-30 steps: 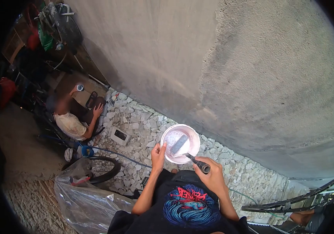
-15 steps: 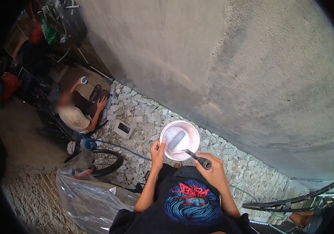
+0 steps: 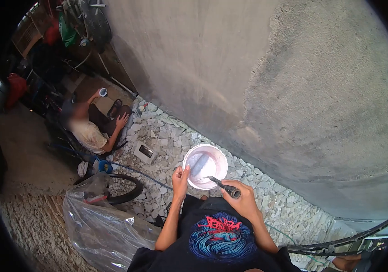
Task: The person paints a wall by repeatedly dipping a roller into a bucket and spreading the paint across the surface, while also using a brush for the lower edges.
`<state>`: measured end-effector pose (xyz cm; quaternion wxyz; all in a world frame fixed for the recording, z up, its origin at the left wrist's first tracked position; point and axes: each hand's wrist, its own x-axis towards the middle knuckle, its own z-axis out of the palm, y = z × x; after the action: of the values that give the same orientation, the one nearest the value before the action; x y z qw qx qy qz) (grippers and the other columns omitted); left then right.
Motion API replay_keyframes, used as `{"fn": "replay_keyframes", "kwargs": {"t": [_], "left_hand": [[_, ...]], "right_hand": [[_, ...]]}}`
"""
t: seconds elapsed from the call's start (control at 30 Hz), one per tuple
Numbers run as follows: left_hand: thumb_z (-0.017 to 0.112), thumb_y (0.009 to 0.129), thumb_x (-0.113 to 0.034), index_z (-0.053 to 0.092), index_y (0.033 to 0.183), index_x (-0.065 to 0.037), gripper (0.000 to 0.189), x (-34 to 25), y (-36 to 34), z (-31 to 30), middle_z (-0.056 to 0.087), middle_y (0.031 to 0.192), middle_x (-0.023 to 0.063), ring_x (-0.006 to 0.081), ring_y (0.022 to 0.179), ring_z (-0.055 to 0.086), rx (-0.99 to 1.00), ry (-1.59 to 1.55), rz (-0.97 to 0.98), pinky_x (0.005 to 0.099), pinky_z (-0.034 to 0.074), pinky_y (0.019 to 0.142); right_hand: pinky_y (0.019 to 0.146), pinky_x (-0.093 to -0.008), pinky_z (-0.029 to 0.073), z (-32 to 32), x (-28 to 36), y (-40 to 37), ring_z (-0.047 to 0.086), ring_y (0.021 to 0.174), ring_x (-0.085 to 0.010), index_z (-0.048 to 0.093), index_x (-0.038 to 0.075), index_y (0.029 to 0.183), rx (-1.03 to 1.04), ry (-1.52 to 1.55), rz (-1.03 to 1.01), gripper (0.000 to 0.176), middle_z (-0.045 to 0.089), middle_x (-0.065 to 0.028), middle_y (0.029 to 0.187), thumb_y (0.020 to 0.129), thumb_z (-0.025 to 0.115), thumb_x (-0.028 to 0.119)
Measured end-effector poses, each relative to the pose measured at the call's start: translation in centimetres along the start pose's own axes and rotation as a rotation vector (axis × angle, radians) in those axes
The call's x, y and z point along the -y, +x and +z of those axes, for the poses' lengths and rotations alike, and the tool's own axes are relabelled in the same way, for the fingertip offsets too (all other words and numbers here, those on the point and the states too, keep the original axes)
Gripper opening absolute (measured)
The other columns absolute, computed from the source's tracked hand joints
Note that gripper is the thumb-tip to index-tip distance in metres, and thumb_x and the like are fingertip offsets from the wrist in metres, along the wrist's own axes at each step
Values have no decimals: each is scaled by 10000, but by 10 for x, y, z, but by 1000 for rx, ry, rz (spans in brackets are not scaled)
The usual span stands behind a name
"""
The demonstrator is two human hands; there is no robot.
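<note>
In front of my body is a pale pinkish-white bucket (image 3: 221,166) with whitish liquid inside. My left hand (image 3: 180,182) is closed on the bucket's near-left rim, thumb over the edge. A paint roller (image 3: 199,166) lies slanted within the bucket, its sleeve grey and wet-looking. My right hand (image 3: 245,200) is wrapped round the roller's black handle (image 3: 230,189), just outside the near-right rim.
Broken stone rubble (image 3: 266,190) covers the ground beside a grey plastered wall (image 3: 194,59). At left stand a concrete block (image 3: 145,153), a bicycle wheel (image 3: 128,198) under clear plastic sheeting (image 3: 98,226), and a blue hose (image 3: 151,178). A person (image 3: 92,133) sits farther back holding a cup.
My head view has shifted slightly. Bucket and hands appear a little farther left and the bucket slightly lower; both hands keep the same grip.
</note>
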<state>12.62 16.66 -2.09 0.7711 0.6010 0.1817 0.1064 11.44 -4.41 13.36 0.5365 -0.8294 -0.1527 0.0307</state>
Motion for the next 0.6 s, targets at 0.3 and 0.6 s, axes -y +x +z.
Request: {"fn": "replay_keyframes", "kwargs": {"t": [0.3, 0.6], "left_hand": [[642, 912, -211, 325, 660, -136, 412, 0, -11, -2, 278, 653, -83, 32, 599, 237, -69, 114, -18, 225, 194, 512], [642, 911, -245, 309, 630, -148, 446, 32, 18, 17, 271, 631, -83, 35, 589, 241, -100, 110, -122, 236, 189, 510]], "right_hand": [[818, -416, 494, -29, -57, -16, 631, 930, -404, 573, 54, 1167, 400, -299, 279, 380, 662, -244, 967, 850, 642, 252], [826, -448, 480, -42, -70, -29, 612, 948, -427, 590, 27, 1178, 368, -338, 341, 489, 650, -272, 944, 891, 576, 422]]}}
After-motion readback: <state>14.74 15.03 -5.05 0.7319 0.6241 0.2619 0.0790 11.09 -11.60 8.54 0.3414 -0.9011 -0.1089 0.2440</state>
